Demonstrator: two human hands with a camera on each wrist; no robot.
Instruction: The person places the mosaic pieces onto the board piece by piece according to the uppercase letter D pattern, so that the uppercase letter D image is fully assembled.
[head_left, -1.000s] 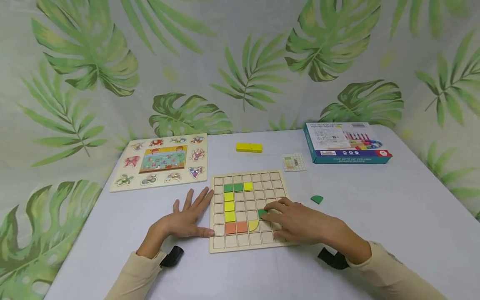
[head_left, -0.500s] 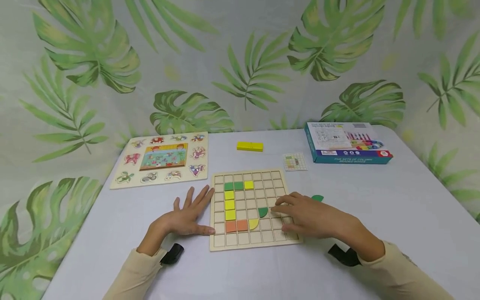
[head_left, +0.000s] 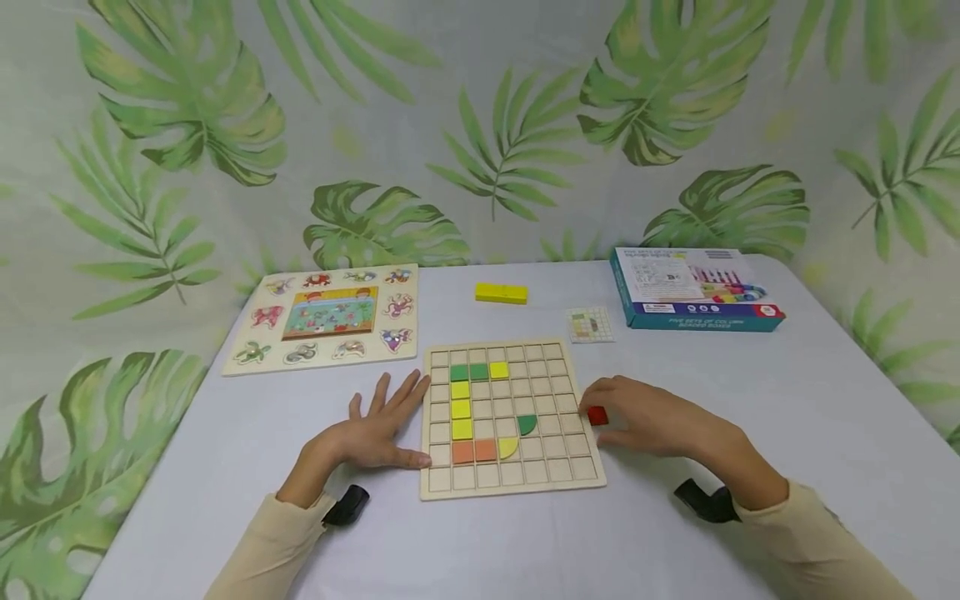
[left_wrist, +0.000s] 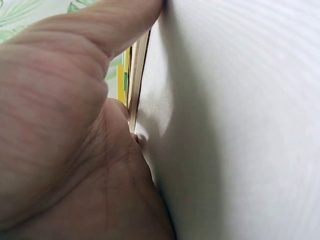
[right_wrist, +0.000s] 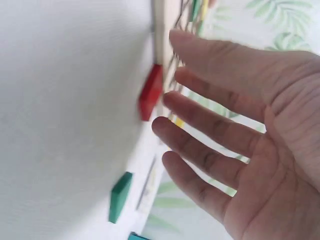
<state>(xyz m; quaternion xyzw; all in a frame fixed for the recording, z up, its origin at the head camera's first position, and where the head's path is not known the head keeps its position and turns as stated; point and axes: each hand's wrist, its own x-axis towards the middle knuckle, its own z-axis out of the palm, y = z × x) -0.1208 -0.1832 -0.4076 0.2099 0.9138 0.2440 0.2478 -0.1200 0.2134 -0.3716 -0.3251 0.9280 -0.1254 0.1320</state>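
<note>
Blue box, legible fragment: "FIVE SETS OF COLUMN"

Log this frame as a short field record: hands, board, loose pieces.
left hand: flat on the table, fingers against the grid board's left edge
right hand: fingers straight, just off the board's right edge, by the red piece
grid board: green, yellow and orange tiles, one green quarter-round
green piece: loose on the table, seen only from the right wrist
also: yellow block, animal puzzle, box
</note>
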